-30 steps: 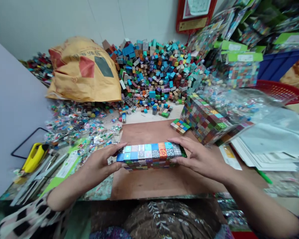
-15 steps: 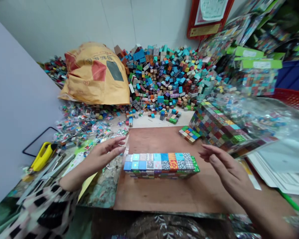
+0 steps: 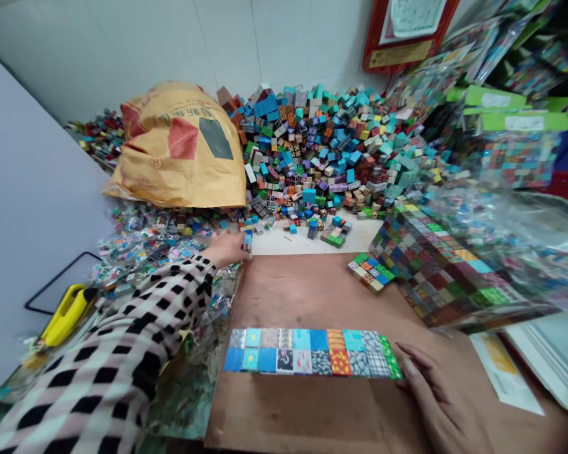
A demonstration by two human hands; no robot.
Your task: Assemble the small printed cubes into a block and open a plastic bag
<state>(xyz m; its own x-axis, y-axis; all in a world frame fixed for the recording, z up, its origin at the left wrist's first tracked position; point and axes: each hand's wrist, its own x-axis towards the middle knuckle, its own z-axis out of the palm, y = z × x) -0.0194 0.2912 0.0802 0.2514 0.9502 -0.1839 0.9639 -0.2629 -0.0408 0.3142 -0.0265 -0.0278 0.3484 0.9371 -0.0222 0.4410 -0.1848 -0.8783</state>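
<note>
A flat block of small printed cubes lies on the brown board near the front edge. My right hand rests flat on the board beside the block's right end, fingers stretched out and holding nothing. My left hand has reached out to the far left of the board, by a small stack of cubes at the foot of the big heap of loose cubes. Its fingers are mostly hidden behind the hand and the checked sleeve.
An orange sack leans against the heap at the back left. A large assembled slab of cubes and a small patch of cubes lie right of the board. Clear packets litter the left, near a yellow tool. Papers lie at right.
Both hands let go of the flat cube block. My left hand moved away up and left to the loose cubes; my right hand dropped onto the board by the block's right end.
</note>
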